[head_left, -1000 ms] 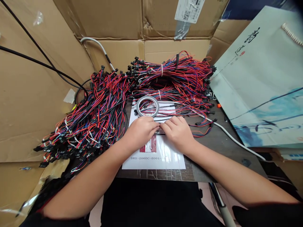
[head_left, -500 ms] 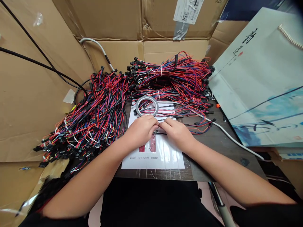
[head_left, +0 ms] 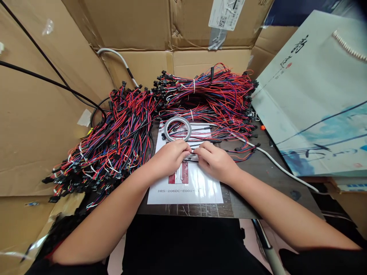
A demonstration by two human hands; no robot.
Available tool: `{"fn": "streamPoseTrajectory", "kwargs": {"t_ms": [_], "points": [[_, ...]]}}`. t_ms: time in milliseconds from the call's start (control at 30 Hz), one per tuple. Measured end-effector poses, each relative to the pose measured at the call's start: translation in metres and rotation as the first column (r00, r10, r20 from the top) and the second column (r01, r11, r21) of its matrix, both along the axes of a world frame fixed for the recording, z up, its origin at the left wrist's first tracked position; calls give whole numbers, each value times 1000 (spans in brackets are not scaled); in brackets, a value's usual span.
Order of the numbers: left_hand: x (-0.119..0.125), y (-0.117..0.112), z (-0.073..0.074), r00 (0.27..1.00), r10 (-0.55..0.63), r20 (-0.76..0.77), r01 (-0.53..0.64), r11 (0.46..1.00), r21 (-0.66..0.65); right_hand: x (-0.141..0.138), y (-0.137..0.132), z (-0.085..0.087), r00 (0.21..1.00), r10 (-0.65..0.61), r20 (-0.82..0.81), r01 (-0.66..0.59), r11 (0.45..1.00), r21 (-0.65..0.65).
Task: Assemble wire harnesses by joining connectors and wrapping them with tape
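Observation:
My left hand (head_left: pixel 170 157) and my right hand (head_left: pixel 216 160) meet fingertip to fingertip over a printed sheet (head_left: pixel 160 198). Both are closed in a pinch on a thin dark wire harness (head_left: pixel 192 151), of which only a short piece shows between the fingers. Red and blue wires (head_left: pixel 243 156) trail out to the right of my right hand. Just beyond my left hand, a roll of grey tape (head_left: pixel 189 131) rests on the sheet and some wires. The sheet carries a red picture and printed code, partly covered by my hands.
A large heap of wire harnesses (head_left: pixel 126 130) lies on the left. Tied bundles (head_left: pixel 218 89) are stacked at the back against cardboard (head_left: pixel 212 61). A pale paper bag (head_left: pixel 321 95) stands at the right, with a white cable (head_left: pixel 281 166) running across the table (head_left: pixel 258 191) before it.
My right hand's fingers have shifted slightly right, so a small gap opens between the fingertips with the dark harness showing. My left hand has hardly moved.

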State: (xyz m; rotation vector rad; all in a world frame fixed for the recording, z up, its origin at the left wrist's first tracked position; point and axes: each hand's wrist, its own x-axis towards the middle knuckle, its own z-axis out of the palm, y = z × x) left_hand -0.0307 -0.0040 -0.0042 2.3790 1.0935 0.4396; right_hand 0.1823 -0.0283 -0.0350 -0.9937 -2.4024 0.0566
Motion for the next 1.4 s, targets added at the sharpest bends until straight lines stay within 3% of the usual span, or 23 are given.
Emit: {"fn": "streamPoseTrajectory", "kwargs": {"t_ms": [267, 500, 767, 1067, 1267, 1400], "points": [[0, -1, 6, 1000, 3, 26, -3, 1000, -23, 5, 0, -8, 996, -64, 64, 61, 997, 53], [1, -2, 7, 998, -5, 61, 7, 999, -35, 5, -3, -3, 992, -70, 103, 58, 991, 117], [-2, 0, 9, 992, -18, 126, 29, 996, -84, 2, -4, 5, 996, -68, -59, 75, 990, 124], [-1, -2, 9, 989, 0, 151, 7, 999, -43, -3, -6, 6, 971, -54, -233, 28, 993, -113], [0, -3, 6, 994, 0, 107, -1, 1000, 3, -5, -8, 10, 957, -187, -221, 105, 935, -338], [1, -4, 5, 995, -20, 93, 14, 998, 68, -5, -6, 11, 937, -210, -278, 78, 905, -419]]}}
